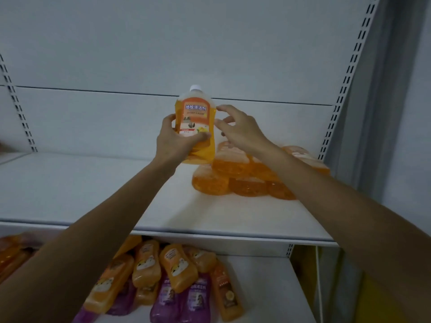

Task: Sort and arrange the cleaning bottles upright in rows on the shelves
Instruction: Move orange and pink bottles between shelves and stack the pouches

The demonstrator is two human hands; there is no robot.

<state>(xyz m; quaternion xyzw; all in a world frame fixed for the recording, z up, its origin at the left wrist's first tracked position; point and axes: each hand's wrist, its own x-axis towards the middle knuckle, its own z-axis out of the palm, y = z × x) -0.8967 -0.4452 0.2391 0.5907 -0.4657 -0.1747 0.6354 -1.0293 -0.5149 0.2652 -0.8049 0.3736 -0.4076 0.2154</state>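
My left hand grips an orange floor-cleaner bottle with a white cap, holding it upright above the white upper shelf. Just right of the bottle my right hand hovers with loosely spread fingers; its fingertips are at the bottle's edge and hold nothing. A pile of several orange bottles lies flat on the upper shelf under my right forearm. On the lower shelf several orange and purple bottles lie jumbled on their sides.
The shelf's white back panel stands behind the bottle, and slotted uprights run up the right and left sides. The upper shelf's left half is bare white surface. A yellow object shows at the lower right.
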